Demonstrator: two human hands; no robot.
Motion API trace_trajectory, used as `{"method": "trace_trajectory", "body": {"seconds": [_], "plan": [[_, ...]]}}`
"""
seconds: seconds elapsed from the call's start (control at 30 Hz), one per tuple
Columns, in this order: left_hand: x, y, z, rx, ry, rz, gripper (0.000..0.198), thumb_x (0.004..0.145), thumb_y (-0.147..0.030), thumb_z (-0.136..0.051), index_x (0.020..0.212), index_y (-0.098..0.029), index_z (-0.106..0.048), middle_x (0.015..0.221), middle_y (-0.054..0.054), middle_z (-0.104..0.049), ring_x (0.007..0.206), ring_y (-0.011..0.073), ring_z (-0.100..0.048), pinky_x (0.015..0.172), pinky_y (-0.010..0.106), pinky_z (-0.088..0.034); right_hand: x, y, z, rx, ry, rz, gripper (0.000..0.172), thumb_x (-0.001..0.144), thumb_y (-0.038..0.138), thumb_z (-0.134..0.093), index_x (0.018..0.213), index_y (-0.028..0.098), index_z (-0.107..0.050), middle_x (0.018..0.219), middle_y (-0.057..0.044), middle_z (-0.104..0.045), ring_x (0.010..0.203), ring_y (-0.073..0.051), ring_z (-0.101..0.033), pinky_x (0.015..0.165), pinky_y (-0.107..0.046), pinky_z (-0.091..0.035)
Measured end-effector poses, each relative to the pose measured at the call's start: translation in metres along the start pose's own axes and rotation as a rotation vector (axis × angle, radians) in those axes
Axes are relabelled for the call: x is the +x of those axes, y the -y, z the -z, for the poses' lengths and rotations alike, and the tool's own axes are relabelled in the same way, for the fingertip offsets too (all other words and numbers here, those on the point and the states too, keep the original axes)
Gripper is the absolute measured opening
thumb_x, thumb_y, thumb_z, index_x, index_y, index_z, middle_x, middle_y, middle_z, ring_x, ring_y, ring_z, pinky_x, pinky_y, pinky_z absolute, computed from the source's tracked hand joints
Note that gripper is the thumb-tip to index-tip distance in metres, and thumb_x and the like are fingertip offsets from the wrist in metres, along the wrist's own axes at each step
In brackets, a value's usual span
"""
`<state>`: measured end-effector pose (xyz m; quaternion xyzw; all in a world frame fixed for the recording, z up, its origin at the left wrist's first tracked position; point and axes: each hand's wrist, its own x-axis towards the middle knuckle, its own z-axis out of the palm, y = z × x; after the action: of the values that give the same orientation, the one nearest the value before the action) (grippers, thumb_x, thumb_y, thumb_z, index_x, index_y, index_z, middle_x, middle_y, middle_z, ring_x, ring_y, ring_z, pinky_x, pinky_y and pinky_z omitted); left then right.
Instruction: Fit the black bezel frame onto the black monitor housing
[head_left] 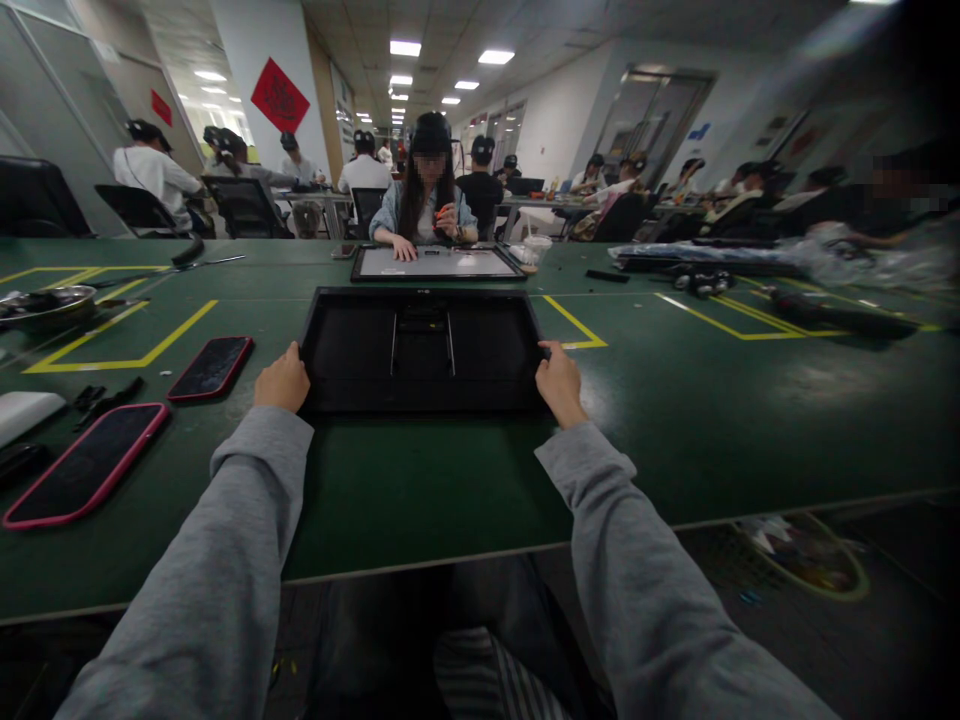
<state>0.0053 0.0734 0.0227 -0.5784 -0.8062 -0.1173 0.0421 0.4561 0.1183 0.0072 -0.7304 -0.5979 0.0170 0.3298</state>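
Note:
A black monitor back cover [346, 345], its hollow inner side facing up, is at the middle of the green table [420, 480]. My left hand [283, 378] grips its left edge, fingers closed around the rim. On the opposite side my right hand [561, 383] is closed on the right edge, thumb along the top of the rim. A recessed bracket area with two light vertical strips shows in the cover's centre. Whether the cover rests fully on the table or is slightly raised, I cannot tell.
Two red-cased phones, one nearer [94, 465] and one farther [211, 368], lie left. Across the table a person sits behind a flat panel [431, 263]. A metal bowl [52, 303] stands far left; plastic-wrapped parts [697, 257] lie right. A basket [806, 560] is below.

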Motion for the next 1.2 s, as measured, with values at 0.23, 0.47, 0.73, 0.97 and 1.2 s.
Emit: {"method": "trace_trajectory", "body": {"seconds": [0.23, 0.47, 0.73, 0.97, 1.2], "plan": [[0.0018, 0.0005, -0.0017, -0.001, 0.010, 0.002, 0.060, 0.098, -0.028, -0.030, 0.154, -0.008, -0.036, 0.137, 0.025, -0.061, 0.121, 0.0364, -0.063, 0.099, 0.049, -0.049, 0.0012, -0.0009, -0.0010, 0.003, -0.001, -0.007, 0.049, 0.090, 0.012, -0.041, 0.135, 0.016, -0.059, 0.121, -0.018, -0.072, 0.110, -0.031, -0.067, 0.095, -0.044, -0.048], [0.0032, 0.0021, -0.0035, 0.004, 0.012, -0.001, 0.060, 0.098, -0.028, -0.029, 0.154, -0.008, -0.036, 0.138, 0.024, -0.061, 0.120, 0.0375, -0.063, 0.099, 0.050, -0.049, 0.0003, 0.0013, 0.0003, -0.001, -0.002, -0.006, 0.048, 0.090, 0.011, -0.042, 0.135, 0.015, -0.059, 0.121, -0.018, -0.071, 0.111, -0.030, -0.066, 0.097, -0.044, -0.048], [0.0010, 0.0009, -0.0022, -0.003, 0.005, -0.001, 0.060, 0.098, -0.029, -0.030, 0.155, -0.008, -0.035, 0.138, 0.024, -0.061, 0.122, 0.0363, -0.062, 0.101, 0.050, -0.048, 0.0011, -0.0013, -0.0011, 0.012, -0.003, -0.001, 0.048, 0.091, 0.014, -0.042, 0.135, 0.015, -0.059, 0.122, -0.017, -0.071, 0.112, -0.030, -0.066, 0.098, -0.044, -0.048], [0.0019, 0.0024, -0.0037, -0.011, -0.002, -0.012, 0.061, 0.098, -0.029, -0.028, 0.154, -0.007, -0.036, 0.138, 0.024, -0.061, 0.121, 0.0385, -0.062, 0.100, 0.052, -0.048, 0.0006, 0.0012, 0.0004, 0.007, 0.010, 0.003, 0.047, 0.091, 0.015, -0.042, 0.135, 0.014, -0.059, 0.125, -0.019, -0.070, 0.115, -0.031, -0.065, 0.100, -0.045, -0.047], [0.0001, 0.0003, -0.0004, -0.007, 0.008, 0.000, 0.061, 0.098, -0.029, -0.028, 0.154, -0.008, -0.036, 0.138, 0.024, -0.061, 0.121, 0.0368, -0.063, 0.100, 0.050, -0.048, 0.0007, -0.0001, -0.0004, 0.002, 0.007, 0.008, 0.046, 0.091, 0.016, -0.043, 0.133, 0.015, -0.060, 0.121, -0.017, -0.071, 0.112, -0.030, -0.065, 0.098, -0.044, -0.047]]}}
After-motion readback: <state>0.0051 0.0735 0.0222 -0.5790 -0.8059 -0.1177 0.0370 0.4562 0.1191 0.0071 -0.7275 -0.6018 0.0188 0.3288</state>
